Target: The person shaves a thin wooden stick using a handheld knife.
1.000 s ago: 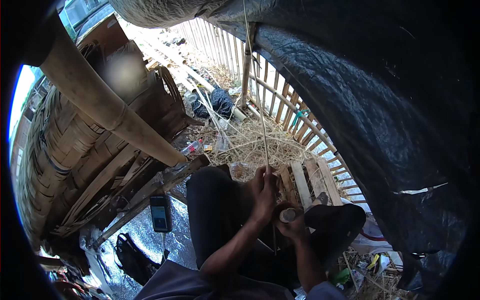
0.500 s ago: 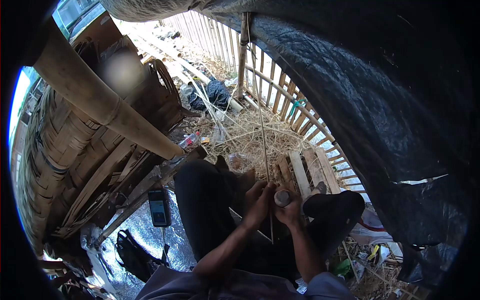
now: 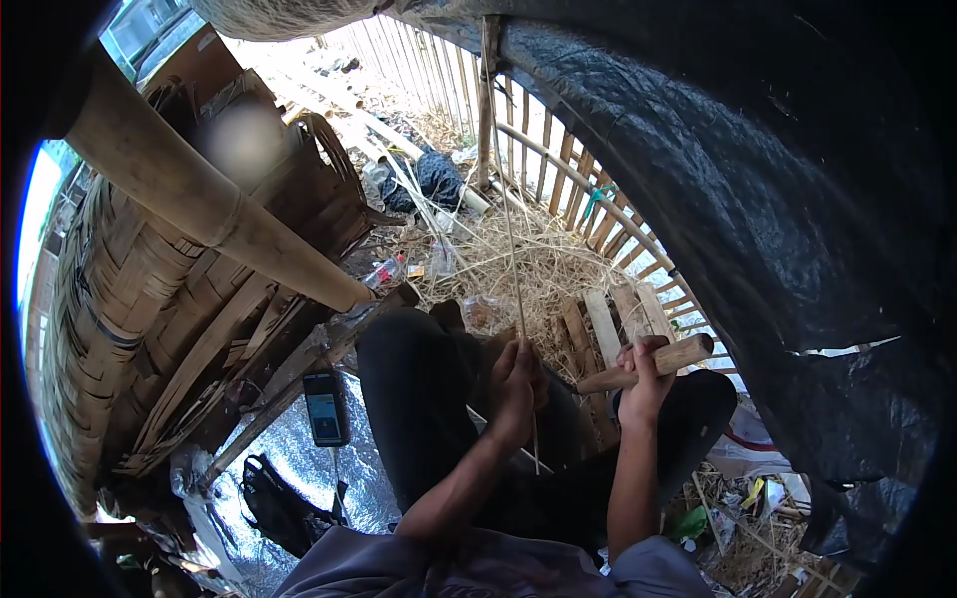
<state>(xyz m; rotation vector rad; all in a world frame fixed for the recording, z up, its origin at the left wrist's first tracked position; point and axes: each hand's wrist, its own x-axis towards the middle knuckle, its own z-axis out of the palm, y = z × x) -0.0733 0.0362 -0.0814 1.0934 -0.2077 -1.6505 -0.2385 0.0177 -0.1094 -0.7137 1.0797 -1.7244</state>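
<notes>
My left hand [image 3: 515,394] is closed round a long, thin bamboo strip [image 3: 515,261]. The strip runs from between my knees up and away toward the fence post, and its short near end sticks out below the fist. In my right hand [image 3: 641,391] is a tool with a thick, pale wooden handle [image 3: 686,353], held crosswise above my right knee with the fingers wrapped round it. Its rounded butt points right. No blade can be made out at its other end, near my left hand.
A thick bamboo pole [image 3: 224,214] slants across the left, by woven bamboo panels. A phone [image 3: 326,411] and a black bag [image 3: 274,508] lie on silvery sheeting. Ahead are straw [image 3: 538,264], wooden slats [image 3: 602,324] and a bamboo fence. Black tarpaulin [image 3: 738,179] hangs at right.
My right hand has moved right, away from my left hand, and the wooden handle has swung from pointing at me to lying crosswise. My left hand keeps its hold on the strip.
</notes>
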